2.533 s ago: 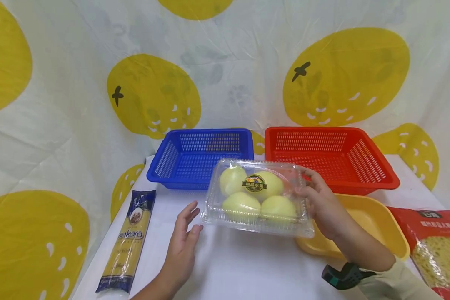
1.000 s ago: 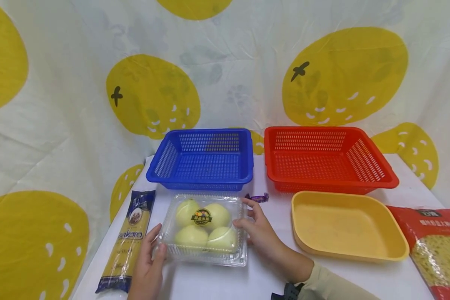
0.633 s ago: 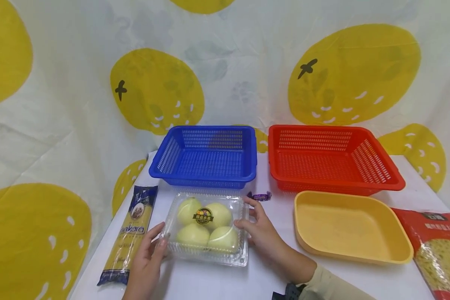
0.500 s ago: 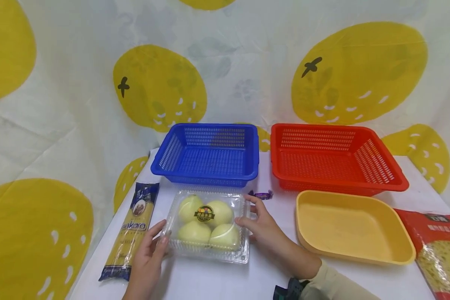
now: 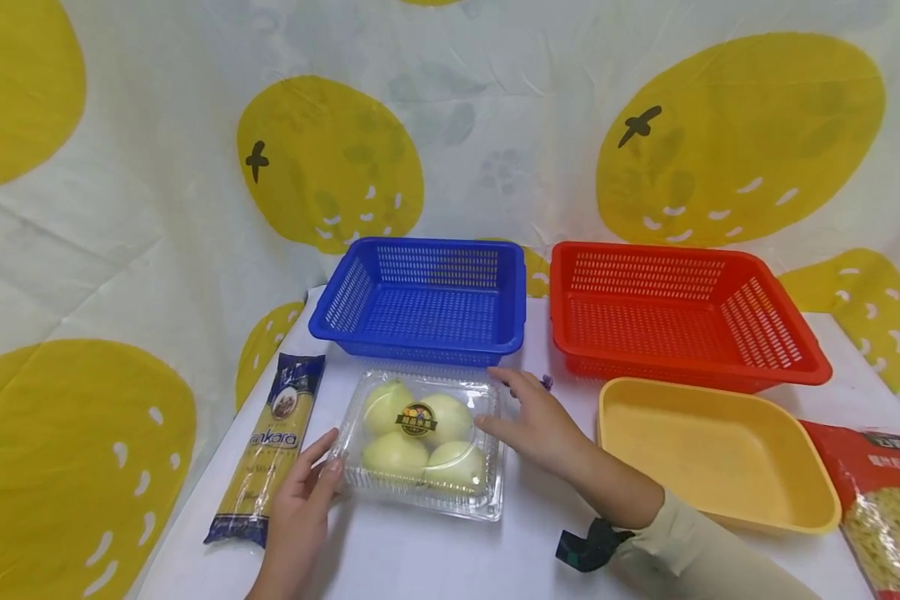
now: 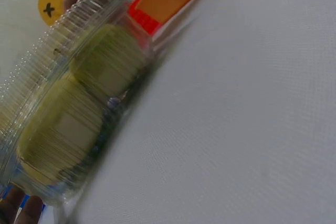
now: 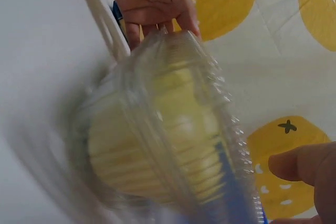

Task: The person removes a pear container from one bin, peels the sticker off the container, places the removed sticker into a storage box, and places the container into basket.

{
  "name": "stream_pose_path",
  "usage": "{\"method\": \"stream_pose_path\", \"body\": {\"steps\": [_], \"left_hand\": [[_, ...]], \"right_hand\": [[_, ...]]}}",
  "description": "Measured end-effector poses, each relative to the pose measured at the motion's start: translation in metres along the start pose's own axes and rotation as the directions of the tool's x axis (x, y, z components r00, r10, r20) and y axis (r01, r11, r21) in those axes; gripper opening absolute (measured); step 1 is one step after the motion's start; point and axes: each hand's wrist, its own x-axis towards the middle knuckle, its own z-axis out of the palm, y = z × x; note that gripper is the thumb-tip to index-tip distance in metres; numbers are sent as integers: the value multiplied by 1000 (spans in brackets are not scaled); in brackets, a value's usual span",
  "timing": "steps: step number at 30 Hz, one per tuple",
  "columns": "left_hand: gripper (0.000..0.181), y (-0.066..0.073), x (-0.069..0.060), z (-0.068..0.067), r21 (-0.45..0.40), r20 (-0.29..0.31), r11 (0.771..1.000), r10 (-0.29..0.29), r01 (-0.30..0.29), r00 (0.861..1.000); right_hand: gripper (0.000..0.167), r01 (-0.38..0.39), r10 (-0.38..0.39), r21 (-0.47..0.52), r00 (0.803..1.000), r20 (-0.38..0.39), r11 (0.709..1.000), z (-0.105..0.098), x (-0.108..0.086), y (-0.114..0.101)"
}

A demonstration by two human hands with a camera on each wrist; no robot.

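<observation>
A clear plastic clamshell box (image 5: 435, 492) of round pale-green fruit, with a dark label on its lid, lies on the white table. At its left end, my left hand (image 5: 297, 508) touches the edge with loosely extended fingers. My right hand (image 5: 543, 425) is spread beside the opposite end. In the right wrist view its thumb (image 7: 294, 163) stands apart from the lid. The left wrist view shows the box's side and fingertips (image 6: 29, 211) at its lower corner. Behind the right hand, a small purple-wrapped sweet (image 5: 547, 382) is mostly hidden.
A blue basket (image 5: 420, 343) stands behind the box, with a red basket (image 5: 690, 367) to its right. A yellow tray (image 5: 720, 458) sits in front of the red one. Packs of spaghetti (image 5: 270, 458) and red-bagged pasta (image 5: 885, 500) lie at the left and right.
The box was in the air in my right hand, then came down to the left onto the table. My left hand came to its end; my right thumb has since come off the lid. The view tilted slightly.
</observation>
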Motion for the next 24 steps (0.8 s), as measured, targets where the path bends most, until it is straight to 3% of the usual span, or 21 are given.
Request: {"method": "stream_pose_path", "body": {"steps": [3,5,9,14,17,20,24], "left_hand": [[46,4,1,-1,-14,-20,999,-46,46,999],[45,6,3,-3,-25,-30,999,-46,45,999],[46,10,7,-7,-45,-29,997,-65,63,997],[47,10,11,-9,-100,-29,990,-107,104,994],[48,9,11,-10,-134,-37,987,-88,82,995],[48,8,12,-10,-146,-40,987,-75,68,996],[46,7,13,-9,-144,-43,987,-78,71,996]], "right_hand": [[60,61,-61,-34,998,8,998,-7,8,-5],[51,118,-117,-28,993,31,993,-10,13,-8],[38,241,-238,-15,962,132,970,-18,25,-16],[33,381,-352,-38,884,307,924,-19,46,-26],[32,454,-404,-33,822,402,890,-13,60,-32],[31,511,-433,-50,772,466,858,-6,73,-39],[32,601,-480,-93,713,511,794,3,86,-44]]}}
